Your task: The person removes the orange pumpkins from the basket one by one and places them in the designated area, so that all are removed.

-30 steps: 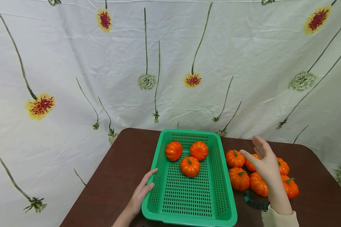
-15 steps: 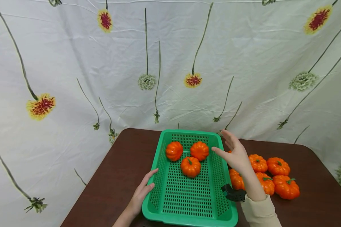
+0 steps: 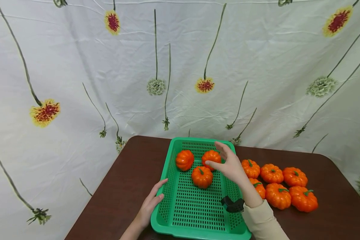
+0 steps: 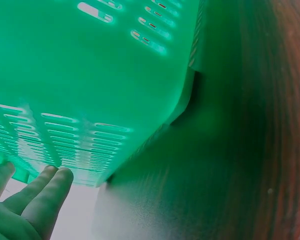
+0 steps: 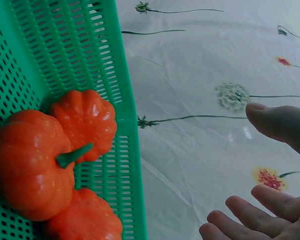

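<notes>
Head view. Green basket (image 3: 171, 186) sits on the dark brown counter (image 3: 123, 186), long side running away from the person. Three small orange pumpkins lie bunched at its far end: one far left (image 3: 184, 159), one far right (image 3: 211, 158), one nearer (image 3: 202, 176). Six more pumpkins (image 3: 283, 186) lie in a cluster on the counter just right of the basket. Left hand (image 3: 148, 205) rests flat against the basket's near left wall, fingers straight, likely to steady it. Right hand (image 3: 229, 165) hovers over the basket's far right part, just beside the far right pumpkin, fingers spread and relaxed, holding nothing. A dark wrist camera (image 3: 232, 204) sits on that forearm, above a cream sleeve (image 3: 262, 220). Flower-printed white cloth (image 3: 78, 66) hangs behind.

Left wrist view. Very close on the basket's outer wall (image 4: 90, 75), slots visible; fingers (image 4: 40, 197) lie straight along its lower edge, touching it. Counter surface (image 4: 230, 150) to the right.

Right wrist view. The three pumpkins (image 5: 35, 165) sit packed into the basket's corner, touching one another. Fingers (image 5: 260, 217) and thumb well apart, empty, with the cloth behind them.
</notes>
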`<action>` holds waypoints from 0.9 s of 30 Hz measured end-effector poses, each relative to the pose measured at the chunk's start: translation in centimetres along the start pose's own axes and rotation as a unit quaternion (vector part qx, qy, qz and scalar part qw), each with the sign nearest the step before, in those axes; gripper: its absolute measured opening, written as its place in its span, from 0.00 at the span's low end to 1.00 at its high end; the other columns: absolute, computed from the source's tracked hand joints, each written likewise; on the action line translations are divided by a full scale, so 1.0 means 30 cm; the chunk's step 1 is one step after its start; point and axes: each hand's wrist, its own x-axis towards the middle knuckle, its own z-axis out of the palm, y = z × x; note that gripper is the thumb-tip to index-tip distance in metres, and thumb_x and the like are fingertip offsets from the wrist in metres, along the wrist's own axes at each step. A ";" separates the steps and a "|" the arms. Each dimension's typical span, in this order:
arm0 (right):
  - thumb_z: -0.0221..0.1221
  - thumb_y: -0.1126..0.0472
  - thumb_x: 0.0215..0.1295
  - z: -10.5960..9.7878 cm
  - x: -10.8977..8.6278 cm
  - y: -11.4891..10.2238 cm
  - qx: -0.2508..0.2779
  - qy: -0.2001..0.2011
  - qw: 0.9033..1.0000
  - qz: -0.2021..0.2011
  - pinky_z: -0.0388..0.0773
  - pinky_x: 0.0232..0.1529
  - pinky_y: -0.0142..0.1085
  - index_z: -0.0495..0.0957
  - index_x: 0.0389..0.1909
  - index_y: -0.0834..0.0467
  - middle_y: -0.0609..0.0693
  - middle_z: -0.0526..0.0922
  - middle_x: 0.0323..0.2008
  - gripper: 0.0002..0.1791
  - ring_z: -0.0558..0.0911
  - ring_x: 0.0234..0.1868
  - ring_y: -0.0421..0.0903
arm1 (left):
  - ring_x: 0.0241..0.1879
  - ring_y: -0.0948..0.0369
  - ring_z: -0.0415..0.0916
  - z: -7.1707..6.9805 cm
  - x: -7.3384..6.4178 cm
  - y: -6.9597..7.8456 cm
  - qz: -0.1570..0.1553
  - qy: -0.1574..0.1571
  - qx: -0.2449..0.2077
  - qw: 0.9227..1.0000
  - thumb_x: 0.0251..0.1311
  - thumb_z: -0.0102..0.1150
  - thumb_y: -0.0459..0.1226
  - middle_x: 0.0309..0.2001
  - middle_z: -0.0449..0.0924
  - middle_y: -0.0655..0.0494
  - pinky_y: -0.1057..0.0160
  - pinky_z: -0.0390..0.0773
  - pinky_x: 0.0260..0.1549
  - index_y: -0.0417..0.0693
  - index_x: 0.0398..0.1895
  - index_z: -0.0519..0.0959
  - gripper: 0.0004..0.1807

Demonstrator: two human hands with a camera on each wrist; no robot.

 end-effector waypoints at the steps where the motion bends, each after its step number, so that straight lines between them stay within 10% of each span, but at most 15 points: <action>1: 0.67 0.53 0.55 0.008 0.002 0.003 0.003 -0.001 1.000 -0.002 0.57 0.63 0.50 0.56 0.70 0.59 0.58 0.59 0.68 0.45 0.59 0.68 0.56 | 0.65 0.75 0.49 0.001 0.000 0.000 0.000 0.000 -0.001 1.000 0.71 0.37 0.40 0.71 0.53 0.53 0.39 0.51 0.58 0.54 0.70 0.61 0.24; 27: 0.70 0.54 0.51 0.172 0.043 0.088 -0.055 0.034 0.994 0.089 0.66 0.54 0.55 0.62 0.66 0.60 0.59 0.65 0.65 0.43 0.65 0.62 0.59 | 0.68 0.56 0.46 0.002 0.001 0.005 0.002 -0.004 0.003 1.000 0.71 0.36 0.40 0.71 0.53 0.53 0.39 0.52 0.57 0.54 0.70 0.60 0.24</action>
